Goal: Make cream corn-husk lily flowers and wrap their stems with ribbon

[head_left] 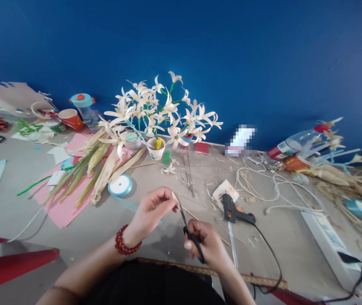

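Note:
My left hand (pixel 157 209), wearing red beads at the wrist, pinches a small pale piece (pixel 174 196) that looks like corn husk and is mostly hidden by the fingertips. Black-handled scissors (pixel 185 224) are gripped in my right hand (pixel 203 241), fingers in the loops. Their blades point up and away, close to the pale piece; whether they touch it I cannot tell. Beyond my hands, pale husk flowers (pixel 168 106) on green and blue stems stand in cups, one of them a white cup (pixel 156 148). A roll of light blue ribbon (pixel 120 185) lies beyond my left hand.
Corn husks (pixel 103 178) lie over pink paper (pixel 54 203) on the left. Right of my hands rests a black glue gun (pixel 230 207) with its cord trailing forward. A white cable (pixel 276 182), a plastic bottle (pixel 290 146) and a power strip (pixel 324 237) occupy the right side.

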The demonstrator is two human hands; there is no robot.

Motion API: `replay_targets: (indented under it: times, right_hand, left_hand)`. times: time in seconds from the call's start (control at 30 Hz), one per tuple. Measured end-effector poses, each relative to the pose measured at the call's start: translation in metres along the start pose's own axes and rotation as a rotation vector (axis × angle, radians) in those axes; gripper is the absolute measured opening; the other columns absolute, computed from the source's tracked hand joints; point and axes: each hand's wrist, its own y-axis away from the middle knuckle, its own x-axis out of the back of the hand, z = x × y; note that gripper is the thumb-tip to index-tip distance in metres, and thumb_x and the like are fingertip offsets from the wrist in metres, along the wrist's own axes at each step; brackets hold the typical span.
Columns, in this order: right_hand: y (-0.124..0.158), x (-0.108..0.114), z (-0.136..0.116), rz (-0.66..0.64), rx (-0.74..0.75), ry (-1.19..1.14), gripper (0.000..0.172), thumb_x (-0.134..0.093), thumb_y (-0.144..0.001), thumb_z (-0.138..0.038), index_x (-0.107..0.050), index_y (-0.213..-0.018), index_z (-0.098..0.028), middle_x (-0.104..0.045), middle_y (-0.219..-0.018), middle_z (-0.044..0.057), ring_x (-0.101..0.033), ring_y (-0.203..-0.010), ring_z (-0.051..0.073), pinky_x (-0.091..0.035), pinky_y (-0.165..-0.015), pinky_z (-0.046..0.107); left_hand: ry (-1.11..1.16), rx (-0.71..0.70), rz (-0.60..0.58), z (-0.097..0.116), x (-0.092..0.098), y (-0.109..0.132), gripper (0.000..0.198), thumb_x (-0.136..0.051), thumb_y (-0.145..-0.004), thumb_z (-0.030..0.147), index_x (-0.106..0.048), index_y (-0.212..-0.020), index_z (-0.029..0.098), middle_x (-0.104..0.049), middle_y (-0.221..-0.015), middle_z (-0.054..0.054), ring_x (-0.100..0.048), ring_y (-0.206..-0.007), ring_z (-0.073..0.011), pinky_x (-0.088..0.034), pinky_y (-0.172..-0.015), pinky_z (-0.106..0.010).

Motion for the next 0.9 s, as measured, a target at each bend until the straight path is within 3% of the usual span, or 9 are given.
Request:
replay_targets:
  times: [0.43, 0.73, 0.9]
  right_hand:
    - [-0.0014, 0.0001, 0.001, 0.024, 0.01, 0.04, 0.061, -0.073, -0.065, -0.071, -0.035, -0.062, -0.023, -0.041, -0.05, -0.007, -0.037, -0.041, 0.008, -0.025, -0.04, 0.02]
    - [-0.0028, -0.0019, 0.0014, 0.022, -0.004, -0.012, 0.058, -0.075, -0.067, -0.066, -0.036, -0.062, -0.023, -0.045, -0.048, -0.007, -0.043, -0.039, 0.009, -0.025, -0.04, 0.02]
    - [-0.0048, -0.0067, 0.0009, 0.118, 0.12, -0.132, 0.042, -0.072, -0.077, -0.058, -0.052, -0.073, -0.02, -0.058, -0.055, -0.002, -0.048, -0.045, 0.011, -0.035, -0.046, 0.022]
  left_hand:
    - [-0.082, 0.023, -0.008, 0.0028, 0.0027, 0.0016, 0.017, -0.058, -0.09, 0.026, -0.056, -0.077, 0.016, -0.06, -0.075, -0.002, -0.054, -0.073, -0.0133, -0.041, -0.07, -0.026]
    - [-0.058, 0.003, 0.0, 0.003, 0.0022, 0.0016, 0.017, -0.058, -0.09, 0.025, -0.057, -0.076, 0.016, -0.061, -0.075, -0.002, -0.055, -0.073, -0.0135, -0.042, -0.07, -0.026]
    - [0.019, -0.018, 0.04, -0.0024, 0.0007, 0.0029, 0.017, -0.059, -0.091, 0.024, -0.056, -0.076, 0.016, -0.062, -0.085, -0.003, -0.056, -0.076, -0.0132, -0.043, -0.075, -0.027]
